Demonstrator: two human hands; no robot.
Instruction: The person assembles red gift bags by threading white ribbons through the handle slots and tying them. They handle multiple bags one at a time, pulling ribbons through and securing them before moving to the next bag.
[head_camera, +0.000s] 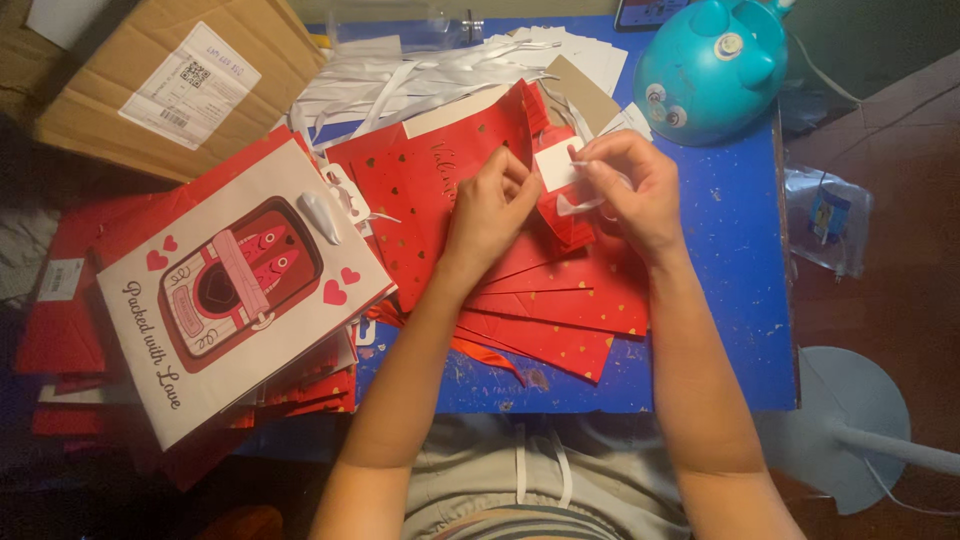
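- Both forearms reach over blue table (740, 300).
- Left hand (490, 205) and right hand (635, 190) pinch small white tag (556, 167) above red gift bag (470, 190).
- Tag looks light, thin, bendable; best held by edges.

Blue bench (740, 300), paint flecked and scuffed, under dim warm light. Dark reddish-brown floor (880, 260) to the right. White round stand base (850, 400) on the floor at near right, pole running off right. Teal round lamp (710, 70) at far right of bench. Cardboard box (150, 90) at far left. Deep shadow along left edge.
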